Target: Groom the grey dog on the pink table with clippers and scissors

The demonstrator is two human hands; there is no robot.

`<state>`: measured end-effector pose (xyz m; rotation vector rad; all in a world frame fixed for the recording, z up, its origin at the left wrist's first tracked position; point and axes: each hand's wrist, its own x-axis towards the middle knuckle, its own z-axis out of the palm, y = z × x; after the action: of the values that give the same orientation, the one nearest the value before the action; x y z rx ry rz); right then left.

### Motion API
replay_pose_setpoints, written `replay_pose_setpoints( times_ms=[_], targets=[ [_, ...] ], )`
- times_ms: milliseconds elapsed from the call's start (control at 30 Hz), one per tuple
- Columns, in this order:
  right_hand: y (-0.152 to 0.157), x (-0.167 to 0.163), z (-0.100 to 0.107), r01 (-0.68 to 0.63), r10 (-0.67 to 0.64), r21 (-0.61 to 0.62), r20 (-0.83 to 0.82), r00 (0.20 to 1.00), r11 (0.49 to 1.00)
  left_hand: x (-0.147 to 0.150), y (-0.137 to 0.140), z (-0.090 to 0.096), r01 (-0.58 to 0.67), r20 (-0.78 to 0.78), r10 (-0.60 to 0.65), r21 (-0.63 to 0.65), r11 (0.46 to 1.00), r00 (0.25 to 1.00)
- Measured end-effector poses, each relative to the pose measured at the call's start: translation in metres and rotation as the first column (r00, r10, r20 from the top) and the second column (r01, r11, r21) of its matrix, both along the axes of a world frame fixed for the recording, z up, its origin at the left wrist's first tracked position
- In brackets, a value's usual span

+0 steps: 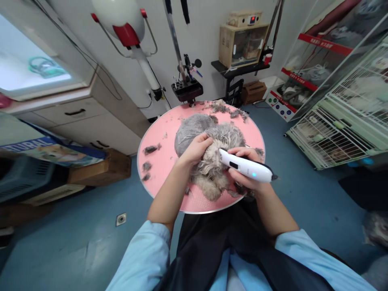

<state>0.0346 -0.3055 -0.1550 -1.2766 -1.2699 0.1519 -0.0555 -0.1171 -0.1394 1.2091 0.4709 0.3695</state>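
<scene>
A grey, curly-coated dog (pixel 228 133) lies on a round pink grooming table (pixel 160 169). Its back is clipped short and smooth, while the fur nearer me is long, pale and shaggy. My left hand (pixel 198 146) is closed on a bunch of that pale fur, its fingertips partly buried. In my right hand (pixel 245 155) is a white hair clipper (pixel 247 166) with a lit blue light. The clipper's head touches the shaggy fur just right of my left hand; its blade is hidden in the coat.
Cut fur tufts (pixel 222 108) lie along the table's far edge, with more tufts (pixel 150 149) at its left. A tool holder (pixel 187 89) on a pole and a white stand dryer (pixel 124 20) stand behind. Right are wire cages (pixel 336 133); left, a cardboard box (pixel 103 167).
</scene>
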Motion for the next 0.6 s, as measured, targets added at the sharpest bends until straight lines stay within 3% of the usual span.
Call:
replay_pose_setpoints(
  times_ms=[400, 500, 600],
  targets=[
    [0.005, 0.006, 0.001, -0.032, 0.032, 0.000, 0.226, 0.974, 0.999, 0.007, 0.011, -0.007, -0.046, -0.013, 0.048, 0.090, 0.995, 0.999],
    [0.005, 0.006, 0.001, -0.059, 0.056, 0.016, 0.165, 0.985, 0.998, 0.009, 0.014, -0.009, -0.031, -0.006, 0.032, 0.109, 0.994, 0.999],
    [0.005, 0.005, -0.008, -0.115, 0.128, 0.160, -0.076, 0.989, 0.980, 0.010, 0.017, -0.011, -0.061, -0.022, 0.067, 0.222, 0.973, 0.998]
  ],
)
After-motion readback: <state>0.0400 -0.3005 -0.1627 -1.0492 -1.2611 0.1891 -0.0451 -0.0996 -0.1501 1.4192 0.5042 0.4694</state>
